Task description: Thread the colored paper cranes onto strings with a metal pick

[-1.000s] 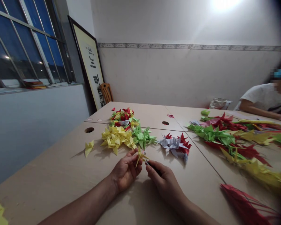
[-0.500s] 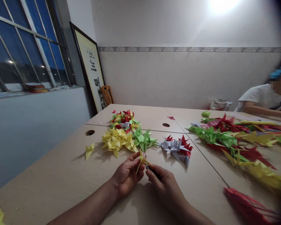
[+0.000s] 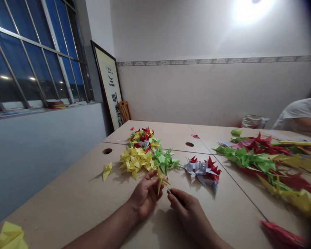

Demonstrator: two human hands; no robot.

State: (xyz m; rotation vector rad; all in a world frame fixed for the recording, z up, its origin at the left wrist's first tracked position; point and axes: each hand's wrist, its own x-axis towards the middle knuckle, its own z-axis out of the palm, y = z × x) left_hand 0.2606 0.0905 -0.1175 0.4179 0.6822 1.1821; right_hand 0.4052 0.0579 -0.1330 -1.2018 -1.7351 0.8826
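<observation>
My left hand point(image 3: 146, 196) pinches a yellow folded-paper crane point(image 3: 160, 180) between thumb and fingers, above the table. Closed around a slim tool with a thin metal tip point(image 3: 168, 190) is my right hand point(image 3: 188, 211); most of the tool is hidden in the palm, so its kind is unclear. The tip points at the crane, with a small gap between them. Just beyond my hands lie a heap of yellow paper cranes point(image 3: 135, 161), a cluster of green cranes point(image 3: 165, 160) and a group of white cranes point(image 3: 197, 168) beside red ones point(image 3: 213, 168).
A single yellow crane point(image 3: 107, 171) lies left of the heap. Mixed cranes point(image 3: 145, 135) sit farther back. Strings of coloured cranes point(image 3: 256, 160) spread over the right side. A person in a white shirt point(image 3: 297, 114) sits at the far right. Two round holes pierce the table point(image 3: 75, 197).
The tool's tip has moved away from the yellow crane, and my right hand is slightly farther from my left. The crane has turned a little. The whole view has shifted slightly.
</observation>
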